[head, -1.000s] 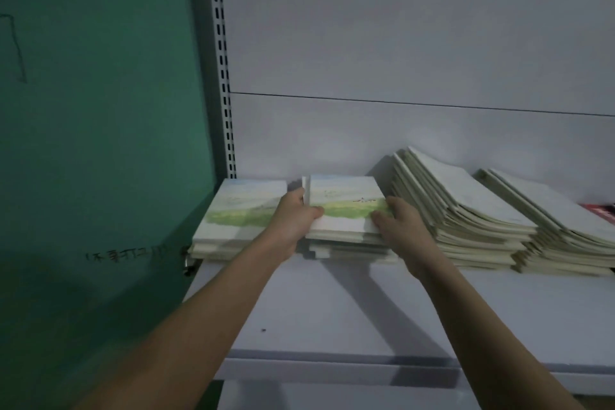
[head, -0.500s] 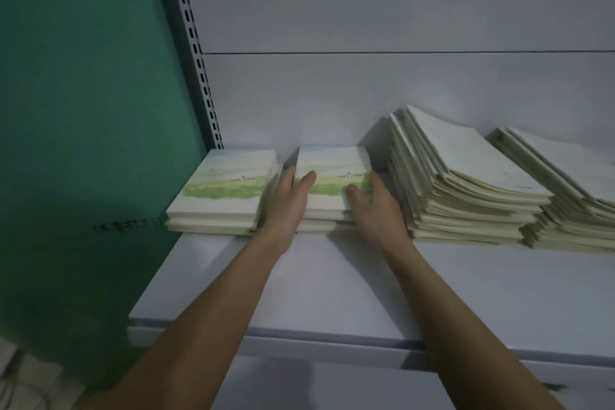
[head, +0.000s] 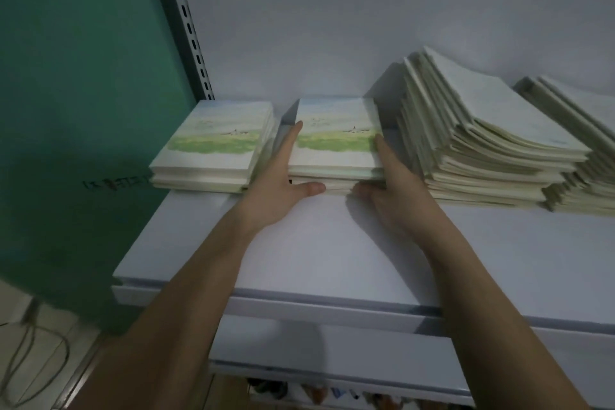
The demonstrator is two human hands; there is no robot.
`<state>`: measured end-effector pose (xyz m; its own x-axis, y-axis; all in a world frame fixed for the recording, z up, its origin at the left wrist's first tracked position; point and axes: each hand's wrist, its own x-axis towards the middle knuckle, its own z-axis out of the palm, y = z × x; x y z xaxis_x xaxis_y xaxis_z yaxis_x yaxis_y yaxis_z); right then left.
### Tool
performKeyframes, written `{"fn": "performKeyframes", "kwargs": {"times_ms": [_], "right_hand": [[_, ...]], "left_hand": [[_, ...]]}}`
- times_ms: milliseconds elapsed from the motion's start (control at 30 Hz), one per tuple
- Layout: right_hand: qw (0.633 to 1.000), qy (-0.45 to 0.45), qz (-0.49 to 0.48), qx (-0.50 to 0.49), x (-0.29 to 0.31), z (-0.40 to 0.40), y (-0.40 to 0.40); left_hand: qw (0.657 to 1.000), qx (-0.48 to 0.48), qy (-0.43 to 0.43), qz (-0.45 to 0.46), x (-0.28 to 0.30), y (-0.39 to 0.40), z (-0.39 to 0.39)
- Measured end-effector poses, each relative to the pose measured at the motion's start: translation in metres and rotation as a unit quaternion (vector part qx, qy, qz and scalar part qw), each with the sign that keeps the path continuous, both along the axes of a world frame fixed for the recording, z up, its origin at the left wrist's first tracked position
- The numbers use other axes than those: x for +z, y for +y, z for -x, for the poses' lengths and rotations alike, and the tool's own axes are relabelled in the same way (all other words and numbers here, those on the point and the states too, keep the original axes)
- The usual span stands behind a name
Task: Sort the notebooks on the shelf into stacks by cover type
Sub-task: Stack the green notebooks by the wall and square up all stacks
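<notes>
1. facing a white shelf [head: 332, 243] with a teal wall [head: 73, 76] on the left and a slotted metal upright [head: 189, 27] running up beside it.
2. far left on the shelf: a short stack of landscape-cover notebooks [head: 216, 143], sky above a green band, lying flat near the upright.
3. my left hand [head: 283, 183] sits in the gap just right of that stack. fingers straight and flat against the left edge of the middle stack, thumb stretched along its front edge. nothing gripped, only pressing.
4. the middle stack [head: 336, 143] has the same landscape cover on top. it lies flat between my two hands, close to the back panel [head: 332, 43]. its lower notebooks sit slightly out of line with the top ones.
5. my right hand [head: 392, 186] mirrors the left: fingers extended along the stack's right edge, thumb at the front lower edge. open, flat contact, nothing clasped.
6. just right of that hand: a tall pile of plain pale notebooks [head: 482, 143], fanned and sloping up toward the back.
7. far right, cut by the frame edge: another plain pale pile [head: 585, 143], touching the tall one.
8. below the shelf edge, small items on a lower level, too dim to identify. cables [head: 33, 359] on the floor at lower left.
</notes>
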<state>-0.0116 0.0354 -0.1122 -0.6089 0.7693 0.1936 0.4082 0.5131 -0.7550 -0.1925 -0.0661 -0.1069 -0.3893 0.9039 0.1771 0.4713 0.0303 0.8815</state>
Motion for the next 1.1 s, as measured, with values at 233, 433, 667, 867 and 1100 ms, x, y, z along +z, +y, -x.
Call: {"fn": "performKeyframes", "kwargs": {"times_ms": [233,433,667,867,1100], "right_hand": [[0.994,0.108,0.027,0.007,0.011,-0.001,-0.008],[0.977,0.177,0.102,0.057,0.017,-0.001,-0.02],[0.991,0.088,-0.055,-0.081,0.016,0.011,-0.038],[0.944,0.192,-0.257,-0.079,0.056,0.071,-0.103],[0.947,-0.183,-0.258,0.062,0.057,0.19,-0.126]], "left_hand": [[1.0,-0.001,-0.001,-0.025,-0.005,-0.001,0.002],[0.999,-0.044,-0.006,0.004,0.003,-0.006,0.006],[0.998,-0.054,0.022,0.013,0.03,-0.042,-0.01],[0.991,0.039,0.09,-0.09,0.063,-0.096,0.055],[0.982,0.165,-0.093,0.003,0.035,-0.118,0.158]]}}
